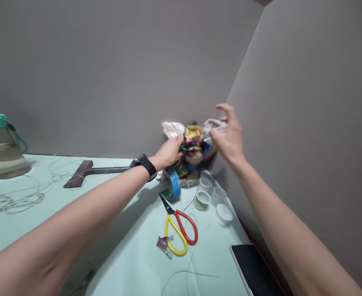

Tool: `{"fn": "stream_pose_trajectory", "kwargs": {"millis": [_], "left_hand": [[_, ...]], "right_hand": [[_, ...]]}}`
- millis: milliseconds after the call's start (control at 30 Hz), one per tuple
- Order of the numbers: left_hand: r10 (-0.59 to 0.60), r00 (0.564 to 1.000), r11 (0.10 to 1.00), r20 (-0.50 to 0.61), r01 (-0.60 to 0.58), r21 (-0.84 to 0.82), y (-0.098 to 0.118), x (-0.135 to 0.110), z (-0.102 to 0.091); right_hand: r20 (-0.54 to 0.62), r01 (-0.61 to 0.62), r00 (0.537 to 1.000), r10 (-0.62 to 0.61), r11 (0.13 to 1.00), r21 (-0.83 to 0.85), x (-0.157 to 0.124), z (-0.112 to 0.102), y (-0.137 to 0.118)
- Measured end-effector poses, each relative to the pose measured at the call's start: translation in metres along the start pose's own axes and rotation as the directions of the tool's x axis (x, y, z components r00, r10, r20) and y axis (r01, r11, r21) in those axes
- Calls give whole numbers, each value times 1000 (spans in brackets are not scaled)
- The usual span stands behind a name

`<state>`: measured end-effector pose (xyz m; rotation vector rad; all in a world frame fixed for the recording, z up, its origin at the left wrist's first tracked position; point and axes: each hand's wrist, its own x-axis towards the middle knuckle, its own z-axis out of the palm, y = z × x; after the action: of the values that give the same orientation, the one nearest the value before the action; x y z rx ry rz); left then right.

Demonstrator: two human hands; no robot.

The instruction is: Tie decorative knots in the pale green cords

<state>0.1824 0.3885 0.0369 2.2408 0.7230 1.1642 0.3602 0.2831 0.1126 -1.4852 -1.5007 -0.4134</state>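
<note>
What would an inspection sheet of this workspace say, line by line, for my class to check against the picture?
surface: pale green tablecloth, wrinkle-free where visible.
job's things: cloth bundle of many colours, at the far corner; blue tape roll just below it.
grippers: left hand, with black watch, grips the cloth bundle; right hand pinches its pale top edge.
clutter: red-and-yellow scissors, clip, small reels, phone, teal-lidded jug, dark tool.
cables: nothing seen; thin pale cord lies looped at left.
surroundings: grey walls meet behind the table.
</note>
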Motion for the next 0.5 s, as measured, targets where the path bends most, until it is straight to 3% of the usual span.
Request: {"fn": "stream_pose_trajectory", "kwargs": {"millis": [133, 267, 367, 500], "left_hand": [[14, 951, 955, 308, -104, 277, -5, -18, 18], [11, 909, 891, 416, -198, 408, -6, -34, 11], [60, 898, 879, 435, -254, 404, -3, -48, 0], [100, 920, 914, 379, -236, 331, 1, -67, -18]], "right_hand": [[284, 6, 959, 19, 996, -87, -32, 43, 6], [433, -78, 892, 129, 988, -134, -48, 70, 25], [444, -158, 876, 189, 982, -108, -43, 67, 28], [311, -281, 914, 261, 960, 20, -24, 37, 19]]}}
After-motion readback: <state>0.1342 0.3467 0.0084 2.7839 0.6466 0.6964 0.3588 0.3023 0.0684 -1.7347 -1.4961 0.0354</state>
